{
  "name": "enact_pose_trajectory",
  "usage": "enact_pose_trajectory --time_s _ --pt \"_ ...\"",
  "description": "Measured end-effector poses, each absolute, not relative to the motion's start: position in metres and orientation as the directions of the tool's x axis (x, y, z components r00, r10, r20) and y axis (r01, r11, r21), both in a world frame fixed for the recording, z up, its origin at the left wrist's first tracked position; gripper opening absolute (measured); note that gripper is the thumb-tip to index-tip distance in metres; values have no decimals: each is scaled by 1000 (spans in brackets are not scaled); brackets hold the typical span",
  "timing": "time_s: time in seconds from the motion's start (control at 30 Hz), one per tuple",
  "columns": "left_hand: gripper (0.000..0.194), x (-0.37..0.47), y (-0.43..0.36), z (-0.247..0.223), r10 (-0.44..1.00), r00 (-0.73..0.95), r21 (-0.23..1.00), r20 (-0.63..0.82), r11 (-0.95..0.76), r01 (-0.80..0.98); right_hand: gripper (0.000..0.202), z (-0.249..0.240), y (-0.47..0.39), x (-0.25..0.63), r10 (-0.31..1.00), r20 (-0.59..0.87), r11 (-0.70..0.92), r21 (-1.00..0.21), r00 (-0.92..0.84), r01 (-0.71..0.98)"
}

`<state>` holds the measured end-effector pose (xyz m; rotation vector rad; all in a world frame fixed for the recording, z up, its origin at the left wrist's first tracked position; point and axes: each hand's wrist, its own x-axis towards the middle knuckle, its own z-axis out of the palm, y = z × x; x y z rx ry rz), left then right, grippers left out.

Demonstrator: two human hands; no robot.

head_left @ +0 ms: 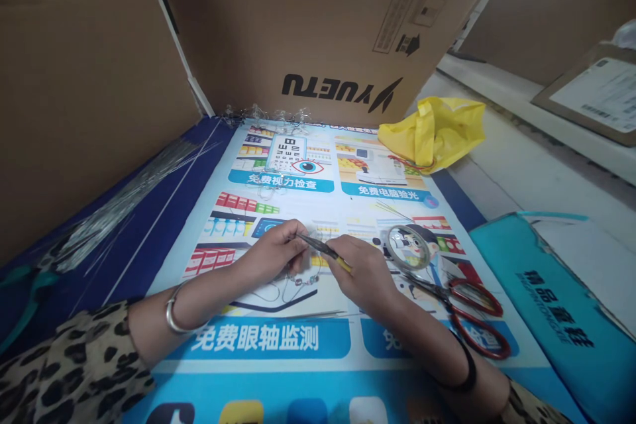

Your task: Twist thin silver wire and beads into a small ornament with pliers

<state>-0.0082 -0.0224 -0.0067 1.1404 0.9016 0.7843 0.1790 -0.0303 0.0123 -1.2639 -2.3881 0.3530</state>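
My right hand is wrapped round needle-nose pliers with a yellow handle and dark jaws pointing left. The tips of the pliers meet the fingers of my left hand, which are closed in a pinch. Thin wire loops out below those fingers and carries several small beads; the wire appears to be what my left hand holds. Whether the jaws grip the wire is too small to tell. Beside my right hand lies a clear tape roll, and scissors with red handles rest near my right forearm.
A printed poster covers the work surface. Cardboard walls stand behind and at left. A bundle of thin wires and a teal-handled tool lie left. A yellow bag and a teal cardboard piece are right.
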Motion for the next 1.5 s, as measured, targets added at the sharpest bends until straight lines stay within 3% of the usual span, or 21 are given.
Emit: enact_pose_trajectory --time_s 0.2,0.63,0.9,1.5 --pt "24 -8 -22 -4 882 438 976 -173 212 -42 12 16 -27 181 863 224 498 -539 -454 679" --pt "24 -7 -21 1 856 470 957 -214 282 -76 15 17 -26 182 894 221 446 -539 -391 715" --pt "25 -10 -19 6 821 506 960 -263 276 50 13 19 -24 184 934 166 351 -596 -316 723" --pt "24 -13 -18 2 807 538 955 -245 295 -6 13 19 -22 186 950 117 294 -648 -289 703"
